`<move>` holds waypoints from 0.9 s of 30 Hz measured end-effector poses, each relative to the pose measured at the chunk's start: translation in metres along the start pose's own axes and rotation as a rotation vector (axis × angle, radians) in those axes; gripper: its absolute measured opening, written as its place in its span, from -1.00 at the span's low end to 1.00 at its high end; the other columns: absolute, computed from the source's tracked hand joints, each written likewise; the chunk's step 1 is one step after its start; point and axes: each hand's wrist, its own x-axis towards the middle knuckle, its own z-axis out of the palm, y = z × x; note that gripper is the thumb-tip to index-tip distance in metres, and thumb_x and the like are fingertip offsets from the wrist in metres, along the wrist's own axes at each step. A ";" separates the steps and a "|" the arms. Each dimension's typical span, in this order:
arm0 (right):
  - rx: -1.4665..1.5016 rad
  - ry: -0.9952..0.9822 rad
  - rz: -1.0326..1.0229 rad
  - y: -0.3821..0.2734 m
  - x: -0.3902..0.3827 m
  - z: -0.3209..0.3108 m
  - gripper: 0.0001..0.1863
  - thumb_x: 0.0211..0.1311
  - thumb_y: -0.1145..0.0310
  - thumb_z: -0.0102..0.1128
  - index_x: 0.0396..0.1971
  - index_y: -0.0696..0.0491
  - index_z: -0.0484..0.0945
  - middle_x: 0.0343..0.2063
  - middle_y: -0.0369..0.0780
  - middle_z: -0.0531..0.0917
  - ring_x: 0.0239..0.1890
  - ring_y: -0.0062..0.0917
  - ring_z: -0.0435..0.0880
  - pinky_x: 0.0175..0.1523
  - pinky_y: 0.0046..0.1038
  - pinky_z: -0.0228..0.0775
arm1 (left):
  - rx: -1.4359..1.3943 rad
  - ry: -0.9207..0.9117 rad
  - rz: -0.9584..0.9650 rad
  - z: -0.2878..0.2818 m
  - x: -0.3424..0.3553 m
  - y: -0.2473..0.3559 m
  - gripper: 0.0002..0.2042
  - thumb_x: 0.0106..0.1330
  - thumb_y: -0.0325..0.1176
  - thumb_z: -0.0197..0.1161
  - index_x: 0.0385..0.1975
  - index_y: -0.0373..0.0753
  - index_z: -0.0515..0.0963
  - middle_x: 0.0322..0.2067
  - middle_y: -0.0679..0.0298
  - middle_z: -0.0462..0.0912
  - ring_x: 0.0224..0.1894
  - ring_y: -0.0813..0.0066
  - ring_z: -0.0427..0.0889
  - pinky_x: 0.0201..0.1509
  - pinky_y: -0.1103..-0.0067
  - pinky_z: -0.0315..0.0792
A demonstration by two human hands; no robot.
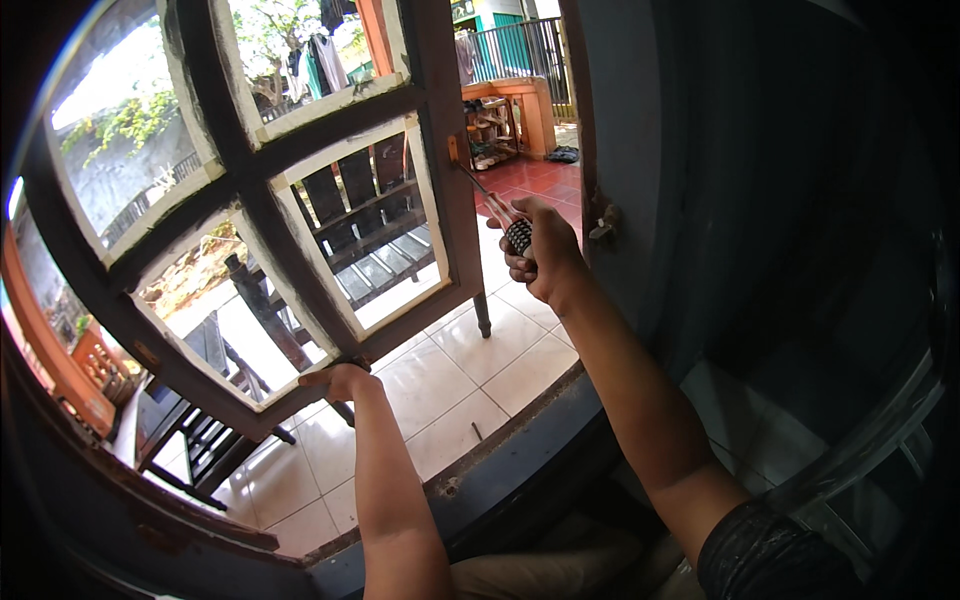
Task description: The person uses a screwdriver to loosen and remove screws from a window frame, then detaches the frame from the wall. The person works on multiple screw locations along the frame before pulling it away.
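A dark wooden window sash (375, 102) with several glass panes swings open in front of me, pale tape-like strips bordering its glass. My right hand (543, 250) is closed around a screwdriver (517, 236) with a black-patterned, partly clear and reddish handle. Its thin shaft points up and left, with the tip at the sash's right edge, just below a small orange-brown patch (453, 149). I cannot tell whether the tip touches the wood. Down at the bottom rail, my left hand (343, 382) grips the sash from below, its fingers partly hidden.
A dark sill (520, 455) crosses below my arms. On the white tiles (440, 375) outside lie a small dark stick-like piece (477, 431) and a dark wooden bench (195, 450). A shoe rack (490, 130) stands farther off. The window jamb's metal catch (603, 222) is right of my hand.
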 end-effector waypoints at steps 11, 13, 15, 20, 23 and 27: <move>-0.565 0.095 -0.332 0.021 0.024 -0.003 -0.61 0.35 0.04 0.37 -0.36 0.11 0.63 -0.60 -0.12 0.62 -0.59 -0.25 0.71 -0.48 -0.25 0.51 | 0.069 0.087 -0.042 0.000 0.034 -0.002 0.31 0.32 0.72 -0.29 0.48 -0.68 -0.03 0.17 -0.43 0.57 -0.04 -0.24 0.78 -0.14 0.18 0.80; -0.254 -0.001 0.048 0.006 0.013 0.000 -0.56 0.39 0.00 0.31 -0.41 0.12 0.61 -0.62 -0.11 0.60 -0.61 -0.26 0.66 -0.50 -0.24 0.47 | 0.055 0.086 -0.016 0.000 0.028 -0.002 0.32 0.31 0.72 -0.30 0.47 -0.71 -0.04 0.13 -0.44 0.59 -0.07 -0.22 0.79 -0.18 0.20 0.80; -0.637 0.200 -0.394 0.010 0.015 0.000 -0.54 0.46 -0.03 0.25 -0.41 0.11 0.61 -0.61 -0.10 0.64 -0.60 -0.26 0.68 -0.48 -0.20 0.53 | 0.047 0.073 -0.017 0.002 0.024 -0.004 0.33 0.31 0.73 -0.30 0.45 -0.74 -0.04 0.11 -0.45 0.59 -0.09 -0.21 0.79 -0.22 0.21 0.79; -1.476 0.467 -0.923 0.018 -0.005 0.025 -0.73 0.45 0.20 0.32 -0.33 0.11 0.66 -0.45 -0.11 0.75 -0.37 -0.16 0.83 -0.27 -0.22 0.70 | 0.041 0.019 0.004 -0.002 0.046 -0.007 0.34 0.31 0.73 -0.30 0.44 -0.77 -0.09 0.10 -0.46 0.58 -0.11 -0.19 0.79 -0.26 0.21 0.78; -1.319 0.425 -0.988 0.020 0.001 0.018 -0.74 0.45 0.20 0.31 -0.29 0.12 0.66 -0.41 -0.10 0.76 -0.29 -0.15 0.83 -0.22 -0.14 0.70 | 0.020 0.047 -0.005 -0.001 0.049 -0.007 0.35 0.30 0.73 -0.30 0.45 -0.76 -0.12 0.11 -0.47 0.57 -0.13 -0.20 0.79 -0.25 0.21 0.78; -1.359 0.272 -1.140 0.041 0.050 -0.016 -0.76 0.47 0.22 0.25 -0.24 0.10 0.67 -0.35 -0.04 0.76 -0.20 -0.13 0.81 -0.13 -0.09 0.69 | 0.055 0.073 0.012 0.004 0.032 -0.010 0.34 0.29 0.74 -0.30 0.47 -0.72 -0.13 0.13 -0.46 0.56 -0.13 -0.19 0.78 -0.28 0.22 0.76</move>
